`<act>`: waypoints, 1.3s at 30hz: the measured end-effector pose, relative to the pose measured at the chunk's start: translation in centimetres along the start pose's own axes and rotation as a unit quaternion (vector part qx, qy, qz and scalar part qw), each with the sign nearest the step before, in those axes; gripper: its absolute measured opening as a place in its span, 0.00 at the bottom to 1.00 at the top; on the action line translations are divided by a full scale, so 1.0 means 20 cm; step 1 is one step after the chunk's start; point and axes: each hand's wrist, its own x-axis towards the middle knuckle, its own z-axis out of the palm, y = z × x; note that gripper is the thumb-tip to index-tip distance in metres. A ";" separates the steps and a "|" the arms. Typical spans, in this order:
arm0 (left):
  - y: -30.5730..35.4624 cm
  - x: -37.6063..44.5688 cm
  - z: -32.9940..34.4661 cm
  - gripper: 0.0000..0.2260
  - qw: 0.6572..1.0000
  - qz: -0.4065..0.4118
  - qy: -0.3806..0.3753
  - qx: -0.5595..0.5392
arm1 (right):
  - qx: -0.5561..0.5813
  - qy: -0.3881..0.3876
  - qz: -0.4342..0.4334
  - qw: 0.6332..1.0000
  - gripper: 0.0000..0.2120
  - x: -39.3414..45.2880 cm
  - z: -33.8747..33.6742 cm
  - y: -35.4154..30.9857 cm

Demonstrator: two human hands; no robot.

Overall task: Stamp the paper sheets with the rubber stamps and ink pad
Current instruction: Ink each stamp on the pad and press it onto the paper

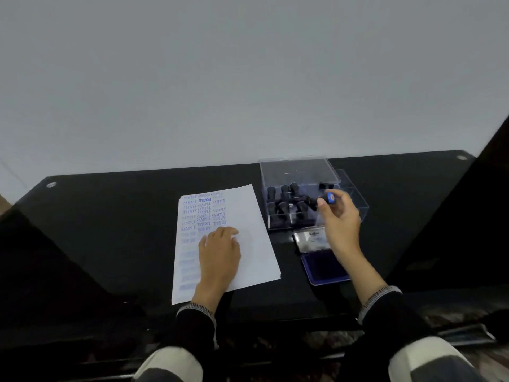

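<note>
Your hands at the black table (110, 216)
Your left hand (219, 253) pressed flat (fingers straight) on the white stamped paper sheets (248, 216); your right hand (340, 221) pinched a black blue-faced rubber stamp (327, 197).

This looks like a plain office or desk workspace. A glossy black desk (110, 216) stands against a bare pale wall (248, 78), and just beyond the person's fingertips lie stamped paper sheets (253, 244), a clear box of stamps (297, 172) and an open ink pad (322, 268).

White paper (248, 216) with blue stamp prints; dark blue ink pad (322, 267).
</note>
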 end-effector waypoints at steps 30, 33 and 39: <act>0.00 0.02 0.09 0.09 0.999 0.016 0.021 -0.044 | -0.417 -0.063 0.017 0.906 0.10 0.85 0.10 0.18; 0.00 0.02 0.09 0.09 0.999 0.017 0.021 -0.042 | -0.458 -0.026 0.042 0.887 0.15 0.86 0.08 0.16; 0.00 0.02 0.10 0.09 0.999 0.017 0.021 -0.041 | -0.524 -0.078 0.106 0.842 0.27 0.83 0.11 0.17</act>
